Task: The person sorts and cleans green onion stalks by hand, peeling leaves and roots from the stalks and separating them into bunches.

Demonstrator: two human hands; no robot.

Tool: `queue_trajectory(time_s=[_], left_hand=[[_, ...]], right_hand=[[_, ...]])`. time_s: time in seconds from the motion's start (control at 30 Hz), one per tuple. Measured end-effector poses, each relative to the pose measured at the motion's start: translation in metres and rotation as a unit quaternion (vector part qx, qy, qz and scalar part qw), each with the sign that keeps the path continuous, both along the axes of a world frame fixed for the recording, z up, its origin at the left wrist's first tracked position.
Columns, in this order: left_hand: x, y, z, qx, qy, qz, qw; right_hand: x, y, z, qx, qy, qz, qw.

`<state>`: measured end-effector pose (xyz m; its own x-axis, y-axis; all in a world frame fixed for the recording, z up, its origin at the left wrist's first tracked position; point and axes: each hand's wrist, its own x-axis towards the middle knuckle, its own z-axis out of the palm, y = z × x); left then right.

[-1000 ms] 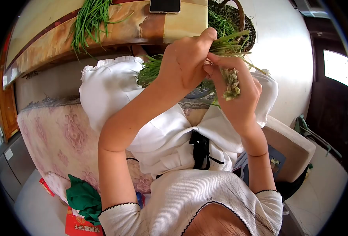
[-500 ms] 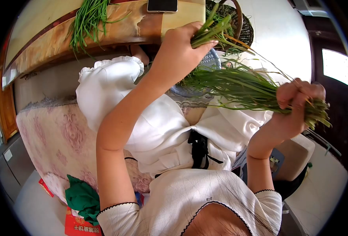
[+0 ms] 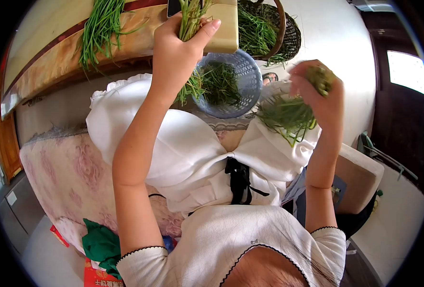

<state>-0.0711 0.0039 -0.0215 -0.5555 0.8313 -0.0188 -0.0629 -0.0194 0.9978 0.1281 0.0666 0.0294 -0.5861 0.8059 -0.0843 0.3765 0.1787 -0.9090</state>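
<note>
My left hand [image 3: 173,55] is closed around a bunch of green chives [image 3: 193,18], over the table's corner. Its pale stem ends point up past my thumb, and leaves hang below my hand beside the blue plastic basket. On the right, my right hand [image 3: 328,98] grips a second bunch of chives [image 3: 288,117]. The cut ends stick out at the top of that fist, while the slightly blurred leaves droop over my right knee. Between the two hands, the blue plastic basket [image 3: 251,81] holds loose chives [image 3: 220,85].
A wicker basket [image 3: 294,42] with a tall handle stands beyond the blue one, full of greens [image 3: 256,31]. More chives [image 3: 101,31] hang over the edge of the table [image 3: 147,31]. A phone [image 3: 173,6] lies partly hidden behind my left hand.
My left hand has moved left, away from the wicker basket, with its chives. My right hand has risen and come inward, turning its bunch so the leaves hang down. The blue basket is now uncovered.
</note>
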Motion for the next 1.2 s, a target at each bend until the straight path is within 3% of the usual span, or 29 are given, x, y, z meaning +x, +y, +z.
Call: queue_trajectory(time_s=[0.07, 0.2, 0.4, 0.47, 0.53, 0.63, 0.97, 1.1, 1.13, 1.2], left_hand=[[0.001, 0.000, 0.001, 0.022, -0.004, -0.003, 1.000], [0.003, -0.001, 0.004, 0.038, -0.034, -0.035, 0.998], [0.020, -0.010, 0.017, 0.095, -0.093, -0.158, 0.978], [0.027, -0.012, 0.022, 0.129, -0.199, -0.205, 0.950], [0.031, -0.011, 0.024, 0.139, -0.201, -0.207, 0.947], [0.035, -0.008, 0.024, 0.206, -0.234, -0.211, 0.926], [0.030, -0.007, 0.022, 0.244, -0.205, -0.228, 0.920], [0.016, -0.005, 0.022, 0.312, -0.252, -0.186, 0.897], [0.008, -0.007, 0.027, 0.301, -0.183, -0.209, 0.912], [0.004, -0.007, 0.032, 0.310, -0.147, -0.188, 0.920]], right_hand=[[-0.003, 0.004, -0.005, 0.021, -0.062, 0.034, 0.997], [-0.006, 0.003, 0.000, 0.027, -0.061, 0.027, 0.997], [-0.012, -0.001, 0.005, -0.007, 0.042, 0.027, 0.999], [-0.022, -0.009, 0.000, -0.030, 0.040, 0.030, 0.998], [-0.031, -0.021, -0.011, 0.038, 0.115, 0.042, 0.992], [-0.036, -0.031, -0.022, -0.019, 0.057, 0.123, 0.991], [-0.050, -0.046, -0.036, -0.090, 0.097, 0.098, 0.986], [-0.042, -0.042, -0.037, -0.023, 0.038, 0.128, 0.991], [-0.040, -0.042, -0.039, 0.014, 0.027, 0.131, 0.991], [-0.037, -0.043, -0.038, -0.023, 0.025, 0.118, 0.992]])
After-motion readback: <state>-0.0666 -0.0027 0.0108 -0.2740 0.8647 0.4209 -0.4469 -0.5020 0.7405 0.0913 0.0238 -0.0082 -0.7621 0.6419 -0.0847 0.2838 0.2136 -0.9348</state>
